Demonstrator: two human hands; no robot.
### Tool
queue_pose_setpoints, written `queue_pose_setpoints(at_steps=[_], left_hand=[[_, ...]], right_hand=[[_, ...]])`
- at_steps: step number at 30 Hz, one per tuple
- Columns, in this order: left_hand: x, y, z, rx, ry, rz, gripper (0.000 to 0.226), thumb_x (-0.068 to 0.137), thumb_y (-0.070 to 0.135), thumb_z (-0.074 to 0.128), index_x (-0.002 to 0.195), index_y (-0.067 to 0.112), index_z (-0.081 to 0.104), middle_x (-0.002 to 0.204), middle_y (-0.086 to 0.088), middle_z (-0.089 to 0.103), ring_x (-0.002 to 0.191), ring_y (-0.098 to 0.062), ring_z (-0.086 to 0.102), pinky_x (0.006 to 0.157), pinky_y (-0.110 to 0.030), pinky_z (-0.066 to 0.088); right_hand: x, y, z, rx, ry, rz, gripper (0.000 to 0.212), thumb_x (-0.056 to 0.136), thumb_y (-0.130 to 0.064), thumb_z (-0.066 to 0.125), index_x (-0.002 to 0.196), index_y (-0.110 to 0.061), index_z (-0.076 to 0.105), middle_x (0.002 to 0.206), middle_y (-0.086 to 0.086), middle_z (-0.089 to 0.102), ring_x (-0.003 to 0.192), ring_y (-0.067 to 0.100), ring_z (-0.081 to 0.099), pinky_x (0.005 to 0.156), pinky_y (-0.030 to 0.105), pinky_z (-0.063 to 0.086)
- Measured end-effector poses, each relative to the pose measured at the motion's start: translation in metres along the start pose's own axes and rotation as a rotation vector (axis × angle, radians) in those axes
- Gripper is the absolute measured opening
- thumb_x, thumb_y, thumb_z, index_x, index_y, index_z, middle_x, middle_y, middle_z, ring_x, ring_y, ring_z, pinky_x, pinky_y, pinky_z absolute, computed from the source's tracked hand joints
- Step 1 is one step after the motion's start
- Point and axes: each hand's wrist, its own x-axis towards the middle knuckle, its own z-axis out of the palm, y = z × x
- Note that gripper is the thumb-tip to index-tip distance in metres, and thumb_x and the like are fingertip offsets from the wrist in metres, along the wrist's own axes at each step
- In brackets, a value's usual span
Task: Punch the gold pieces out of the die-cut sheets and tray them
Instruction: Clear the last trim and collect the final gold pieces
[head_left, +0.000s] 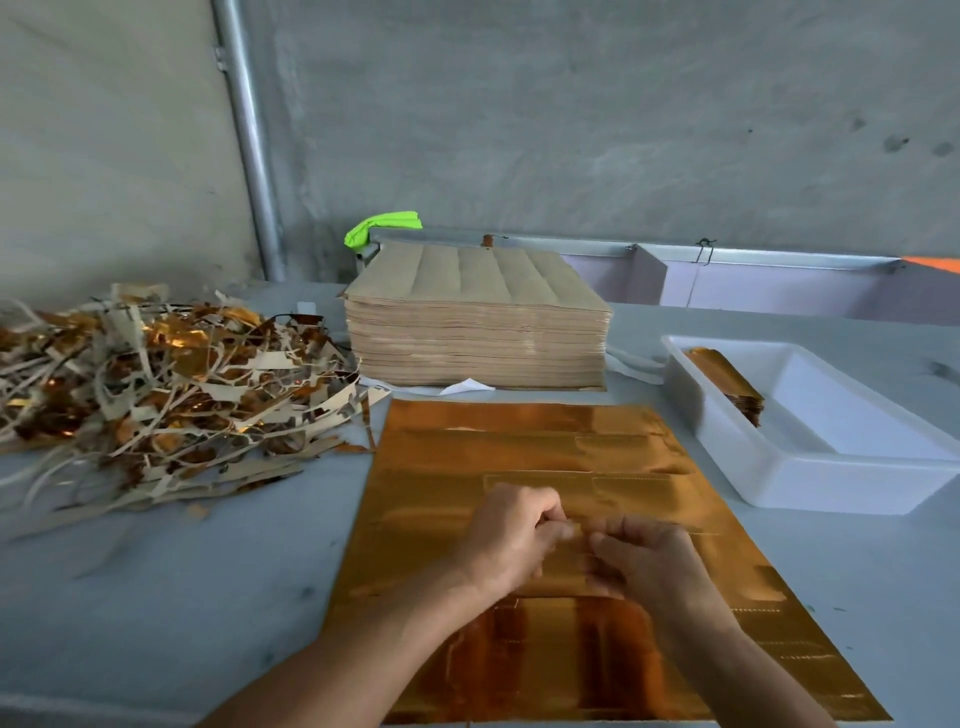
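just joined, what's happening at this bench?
A person has both hands, left hand and right hand, curled together over the middle of a gold sheet lying flat on the table; motion blur hides exactly what they pinch. A white tray to the right holds a stack of gold pieces. A scrap pile sits to the left, and a sheet stack behind.

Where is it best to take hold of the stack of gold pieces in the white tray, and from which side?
Probably by its long sides, from above: the stack of gold pieces lies along the white tray's left wall, so a hand has room on its right side only.
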Motion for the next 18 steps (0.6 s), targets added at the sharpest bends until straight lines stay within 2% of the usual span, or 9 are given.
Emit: queue_pose_setpoints(at_steps=[3, 6, 11, 14, 16, 18], left_hand=[[-0.002, -0.018, -0.013, 0.126, 0.017, -0.032, 0.018, 0.095, 0.028, 0.055, 0.083, 0.015, 0.059, 0.062, 0.011, 0.051, 0.049, -0.001, 0.049, 0.051, -0.018, 0.044], [0.0, -0.036, -0.032, 0.169, 0.06, -0.101, 0.027, 0.096, 0.028, 0.052, 0.074, 0.013, 0.053, 0.06, 0.006, 0.047, 0.05, -0.005, 0.045, 0.054, -0.019, 0.044], [0.019, -0.062, -0.09, 0.179, 0.277, -0.375, 0.022, 0.097, 0.021, 0.051, 0.08, 0.013, 0.061, 0.062, 0.004, 0.053, 0.046, -0.005, 0.047, 0.043, -0.013, 0.037], [0.038, -0.074, -0.139, 0.181, 0.438, -0.49, 0.017, 0.096, 0.017, 0.054, 0.09, 0.007, 0.067, 0.065, 0.0, 0.058, 0.049, -0.009, 0.052, 0.045, -0.019, 0.038], [0.05, -0.085, -0.176, 0.176, 0.551, -0.556, 0.016, 0.095, 0.013, 0.055, 0.097, 0.003, 0.067, 0.076, -0.007, 0.065, 0.054, -0.014, 0.056, 0.049, -0.023, 0.042], [0.059, -0.103, -0.215, 0.073, 0.661, -0.639, 0.024, 0.097, 0.014, 0.051, 0.114, 0.0, 0.061, 0.103, -0.019, 0.066, 0.075, -0.024, 0.063, 0.065, -0.032, 0.053]], right_hand=[[0.002, 0.004, 0.006, -0.03, 0.006, 0.026, 0.011, 0.09, -0.002, 0.06, 0.087, -0.005, 0.07, 0.071, 0.007, 0.072, 0.067, 0.018, 0.066, 0.055, 0.028, 0.052], [0.0, 0.009, 0.004, -0.059, 0.016, 0.038, 0.013, 0.091, -0.002, 0.058, 0.087, -0.004, 0.07, 0.076, 0.01, 0.073, 0.072, 0.022, 0.066, 0.059, 0.03, 0.05], [-0.006, 0.011, 0.001, -0.12, -0.009, 0.008, 0.013, 0.091, -0.004, 0.058, 0.086, -0.006, 0.07, 0.076, 0.007, 0.073, 0.072, 0.019, 0.067, 0.059, 0.027, 0.051], [-0.008, 0.01, 0.0, -0.113, -0.027, -0.003, 0.014, 0.091, -0.005, 0.058, 0.085, -0.006, 0.07, 0.079, 0.009, 0.072, 0.073, 0.019, 0.066, 0.061, 0.027, 0.052], [-0.008, 0.01, 0.0, -0.111, -0.021, -0.007, 0.013, 0.091, -0.004, 0.058, 0.086, -0.007, 0.07, 0.079, 0.009, 0.072, 0.073, 0.019, 0.066, 0.061, 0.026, 0.052], [-0.008, 0.011, 0.001, -0.109, -0.012, -0.004, 0.013, 0.091, -0.004, 0.058, 0.086, -0.007, 0.07, 0.079, 0.008, 0.072, 0.072, 0.018, 0.066, 0.06, 0.025, 0.051]])
